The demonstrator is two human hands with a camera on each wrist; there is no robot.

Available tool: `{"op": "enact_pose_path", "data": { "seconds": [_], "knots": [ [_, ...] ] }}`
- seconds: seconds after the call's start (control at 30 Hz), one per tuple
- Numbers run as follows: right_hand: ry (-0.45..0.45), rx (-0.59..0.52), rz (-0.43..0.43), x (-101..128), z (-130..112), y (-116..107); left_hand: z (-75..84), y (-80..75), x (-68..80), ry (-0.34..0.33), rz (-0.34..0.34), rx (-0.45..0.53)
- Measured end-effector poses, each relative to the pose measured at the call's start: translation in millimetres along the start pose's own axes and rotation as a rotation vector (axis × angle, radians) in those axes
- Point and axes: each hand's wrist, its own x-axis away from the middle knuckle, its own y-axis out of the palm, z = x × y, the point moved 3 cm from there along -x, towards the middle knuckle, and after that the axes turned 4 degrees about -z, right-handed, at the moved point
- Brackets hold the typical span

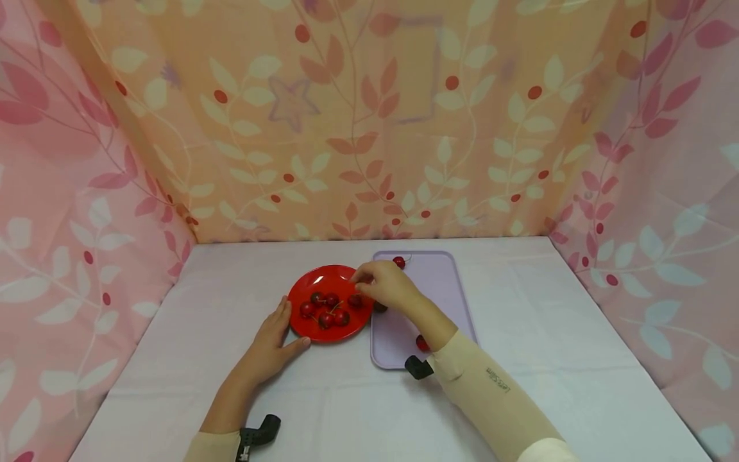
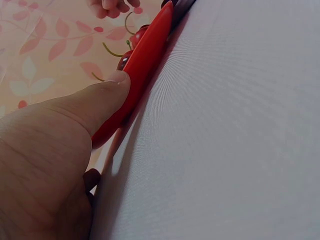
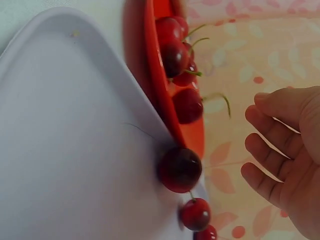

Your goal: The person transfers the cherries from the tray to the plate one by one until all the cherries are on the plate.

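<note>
Left hand [image 1: 271,343] lies flat on the table [image 1: 554,359], thumb against the red plate [image 1: 312,282] rim, fingers straight. Right hand [image 1: 385,284] hovers over the plate's right edge, fingers loosely curled, holding nothing. Cherries [image 1: 326,309] sit on the plate; others on the purple tray [image 1: 444,289].

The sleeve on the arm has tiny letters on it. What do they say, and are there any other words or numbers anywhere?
Print on the right sleeve: looks like "Let's Slim", but it is small and partly blurred, so not certain.
Red plate, cherries, purple tray, white tablecloth, leaf-patterned cloth: no words, numbers or signs to read.
</note>
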Motion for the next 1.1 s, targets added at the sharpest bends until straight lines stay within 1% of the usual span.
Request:
{"op": "enact_pose_path", "data": {
  "seconds": [0.23, 0.43, 0.67, 0.73, 0.9, 1.1],
  "knots": [
    [-0.061, 0.09, 0.025, 15.9, -7.3, -16.4, -0.4, 1.7, -0.4, 0.006, 0.005, 0.016],
    [-0.076, 0.145, 0.061, 36.1, -12.6, -32.0, -0.2, 2.4, -1.1, 0.007, -0.001, 0.015],
    [-0.165, 0.201, 0.095, 54.6, -13.7, -44.0, -1.0, 0.2, -1.9, -0.019, -0.002, 0.005],
    [-0.169, 0.214, 0.094, 59.3, -11.7, -45.6, -0.8, 0.2, -2.0, -0.015, -0.002, 0.011],
    [-0.145, 0.223, 0.089, 75.5, -2.8, -49.2, -0.7, 1.8, -1.9, 0.002, -0.009, 0.024],
    [-0.154, 0.218, 0.123, 101.1, 4.2, -57.5, -1.7, 1.0, -1.9, -0.01, -0.012, 0.009]
  ]
}}
